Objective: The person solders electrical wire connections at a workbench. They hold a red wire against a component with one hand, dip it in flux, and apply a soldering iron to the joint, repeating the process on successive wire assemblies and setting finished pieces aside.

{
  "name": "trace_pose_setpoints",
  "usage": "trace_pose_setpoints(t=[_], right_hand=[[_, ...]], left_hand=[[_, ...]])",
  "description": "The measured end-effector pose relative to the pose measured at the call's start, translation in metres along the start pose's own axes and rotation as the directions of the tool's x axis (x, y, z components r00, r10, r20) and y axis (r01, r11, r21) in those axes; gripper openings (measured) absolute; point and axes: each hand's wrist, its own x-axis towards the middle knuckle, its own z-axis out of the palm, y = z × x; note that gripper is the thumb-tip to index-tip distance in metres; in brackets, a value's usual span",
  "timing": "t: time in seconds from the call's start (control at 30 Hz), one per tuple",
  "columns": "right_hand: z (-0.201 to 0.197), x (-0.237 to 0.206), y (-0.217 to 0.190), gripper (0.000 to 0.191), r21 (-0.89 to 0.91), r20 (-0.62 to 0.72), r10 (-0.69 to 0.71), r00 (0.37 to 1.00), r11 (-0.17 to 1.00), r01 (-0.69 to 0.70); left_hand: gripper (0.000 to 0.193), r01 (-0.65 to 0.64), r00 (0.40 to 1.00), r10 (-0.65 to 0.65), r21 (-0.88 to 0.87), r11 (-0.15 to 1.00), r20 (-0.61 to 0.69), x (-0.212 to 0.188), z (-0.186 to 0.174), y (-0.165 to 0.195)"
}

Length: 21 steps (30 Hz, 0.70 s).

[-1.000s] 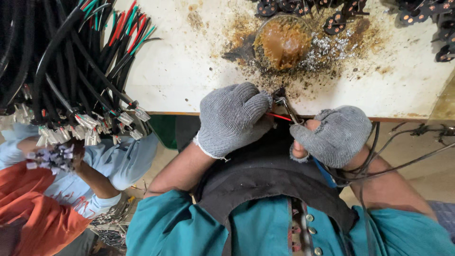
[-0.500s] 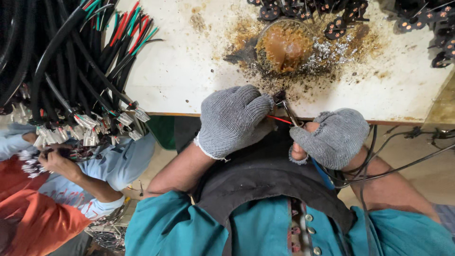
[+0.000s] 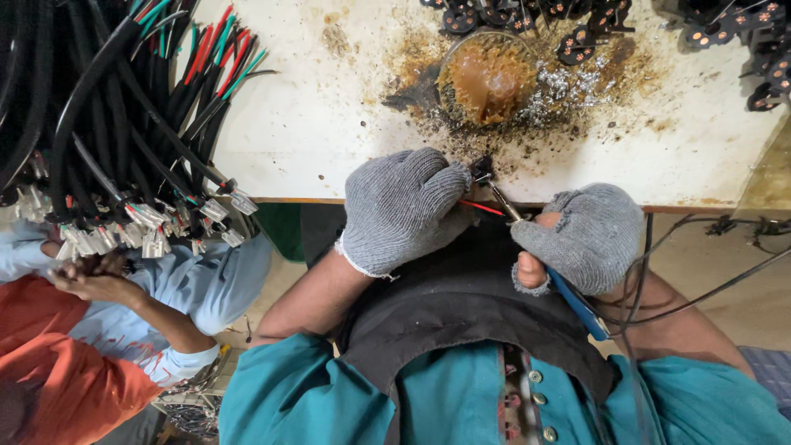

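— What were your hands doing at the frame's centre?
— My left hand (image 3: 404, 210) pinched a red wire (image 3: 482, 208) with its small black connector (image 3: 481, 169), steadying it; my right hand (image 3: 589, 239) gripped the soldering iron (image 3: 568, 292), tip probably touching it.

No packages, labels, signs or screens in view.

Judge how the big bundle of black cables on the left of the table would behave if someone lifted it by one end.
The black cables curve and drape over the table, so they would probably sag, not stay stiff. So thick a bundle likely feels heavy. The white connectors at its ends may swing and snag.
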Motion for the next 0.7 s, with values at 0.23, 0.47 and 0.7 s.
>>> trace_pose_setpoints(t=[0.23,0.47,0.7], right_hand=[[0.003,-0.002,0.004,0.024,-0.012,0.068,0.009,0.998,1.0,-0.008],[0.02,-0.008,0.004,0.011,-0.091,0.38,0.182,0.907,0.983,-0.159],[0.022,-0.016,0.003,0.017,-0.131,0.426,0.183,0.886,0.981,-0.14]], left_hand=[[0.037,0.011,0.999,-0.011,-0.002,1.0,0.04,-0.001,0.0,-0.003],[0.039,-0.003,0.999,0.004,-0.016,1.0,0.047,0.0,0.001,-0.006],[0.036,-0.016,1.0,0.016,0.005,1.0,-0.018,0.0,0.0,0.0]])
